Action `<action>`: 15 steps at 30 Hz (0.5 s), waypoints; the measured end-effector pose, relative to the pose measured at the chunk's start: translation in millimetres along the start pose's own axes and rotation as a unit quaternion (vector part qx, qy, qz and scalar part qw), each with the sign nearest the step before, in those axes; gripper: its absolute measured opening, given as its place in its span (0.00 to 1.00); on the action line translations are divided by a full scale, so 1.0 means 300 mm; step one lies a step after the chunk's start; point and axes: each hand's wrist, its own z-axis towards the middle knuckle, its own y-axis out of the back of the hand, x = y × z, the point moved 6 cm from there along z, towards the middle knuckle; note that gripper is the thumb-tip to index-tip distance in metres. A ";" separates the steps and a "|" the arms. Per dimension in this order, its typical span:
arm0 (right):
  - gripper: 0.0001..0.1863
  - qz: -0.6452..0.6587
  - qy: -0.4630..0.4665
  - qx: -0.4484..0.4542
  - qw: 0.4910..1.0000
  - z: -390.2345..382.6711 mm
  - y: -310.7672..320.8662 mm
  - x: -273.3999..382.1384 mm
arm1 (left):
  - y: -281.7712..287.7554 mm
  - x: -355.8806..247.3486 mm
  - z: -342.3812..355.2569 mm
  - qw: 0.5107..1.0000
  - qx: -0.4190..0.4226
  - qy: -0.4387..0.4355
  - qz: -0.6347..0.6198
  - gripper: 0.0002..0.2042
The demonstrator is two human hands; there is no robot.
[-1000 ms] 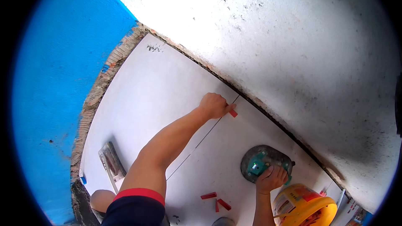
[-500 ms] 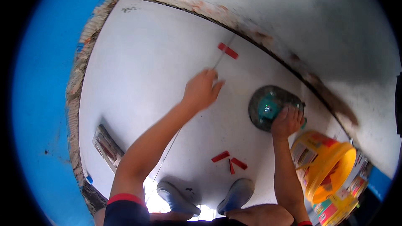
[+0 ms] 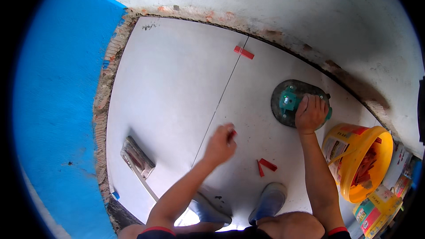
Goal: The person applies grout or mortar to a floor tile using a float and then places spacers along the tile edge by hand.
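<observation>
Closed around a red plastic wedge [image 3: 233,133], my left hand [image 3: 221,145] is above the white floor tile to the right of the joint line. Most of that wedge is hidden by the fingers. My right hand [image 3: 311,113] grips the handle of a green tile vibrator [image 3: 287,100] with a dark oval base, which rests on the right-hand tile. Two loose red wedges [image 3: 268,164] lie on the tile in front of my shoes. Another red wedge [image 3: 244,52] sits across the far end of the joint, in a clip.
A trowel-like flat tool [image 3: 138,157] lies on the left tile [image 3: 164,84]. To the right, a tilted yellow bucket [image 3: 345,150] contains several red wedges, beside another yellow container [image 3: 376,208]. A blue wall [image 3: 57,97] and a pale wall [image 3: 310,9] border the tiles.
My left hand has come back from near the far joint toward me and picked up one of the red wedges by my feet. My right hand stays on the vibrator. The view has shifted.
</observation>
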 end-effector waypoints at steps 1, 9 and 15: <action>0.10 0.004 0.000 -0.003 1.000 0.003 0.004 0.000 | 0.081 0.028 0.040 0.995 -0.065 0.037 -0.061 0.15; 0.09 0.027 -0.012 0.003 1.000 0.005 0.003 -0.016 | 0.316 0.165 0.256 0.996 -0.081 0.033 0.004 0.13; 0.11 0.040 -0.006 -0.007 0.999 0.009 0.016 -0.011 | 0.292 0.142 0.289 0.992 -0.025 -0.034 0.116 0.13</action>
